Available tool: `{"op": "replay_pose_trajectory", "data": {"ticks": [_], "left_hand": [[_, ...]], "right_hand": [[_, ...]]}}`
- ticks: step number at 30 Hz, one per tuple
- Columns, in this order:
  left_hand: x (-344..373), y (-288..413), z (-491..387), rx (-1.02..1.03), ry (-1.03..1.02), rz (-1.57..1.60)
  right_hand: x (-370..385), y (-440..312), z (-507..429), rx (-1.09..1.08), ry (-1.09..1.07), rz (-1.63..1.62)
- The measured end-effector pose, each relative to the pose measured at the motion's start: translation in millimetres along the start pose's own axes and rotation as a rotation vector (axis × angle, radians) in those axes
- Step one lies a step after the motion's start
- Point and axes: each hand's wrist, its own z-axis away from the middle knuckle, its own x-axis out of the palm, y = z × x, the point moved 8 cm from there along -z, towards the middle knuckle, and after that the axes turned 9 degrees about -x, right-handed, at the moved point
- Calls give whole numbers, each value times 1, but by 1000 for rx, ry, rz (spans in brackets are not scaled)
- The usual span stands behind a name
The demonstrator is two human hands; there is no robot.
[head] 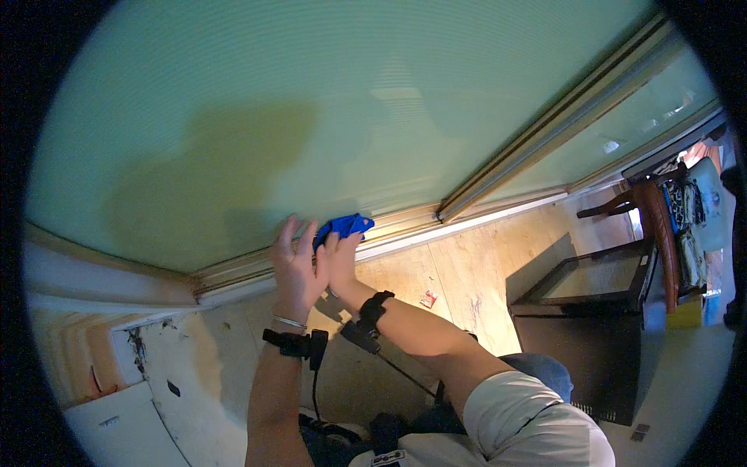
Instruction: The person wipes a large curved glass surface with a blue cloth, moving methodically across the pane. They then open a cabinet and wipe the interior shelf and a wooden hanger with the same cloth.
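Observation:
A crumpled blue cloth (344,226) lies against the bottom rail (402,225) of a ribbed, greenish glass sliding door (350,117). My right hand (343,260) grips and presses this cloth, with its fingers partly hidden in the folds. Close beside it, my left hand (296,260) has its fingers spread at the lower edge of the glass. The left thumb comes near the cloth and the right hand; whether it touches them I cannot tell. Both wrists wear black straps with small devices, and a thin bracelet (289,321) circles the left one.
An upright frame bar (554,117) divides the door panels. On the floor (467,268) lies a small red wrapper (429,299). A dark cabinet (583,350) stands at right, near a brown wooden chair (659,233) bearing folded fabrics. A white panel (128,432) is at lower left.

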Motion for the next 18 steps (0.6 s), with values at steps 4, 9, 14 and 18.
{"op": "replay_pose_trajectory", "data": {"ticks": [4,9,14,18], "left_hand": [[-22,2,-8,-82,130,70],[-53,19,-22,-103,293,85],[-69,37,-25,-105,374,153],[-56,40,-20,-93,359,234]], "right_hand": [[-25,-48,-7,-241,131,146],[-37,-133,-11,-810,62,386],[-74,-202,-45,-1550,93,468],[-78,-191,-48,-1498,149,463]]}}
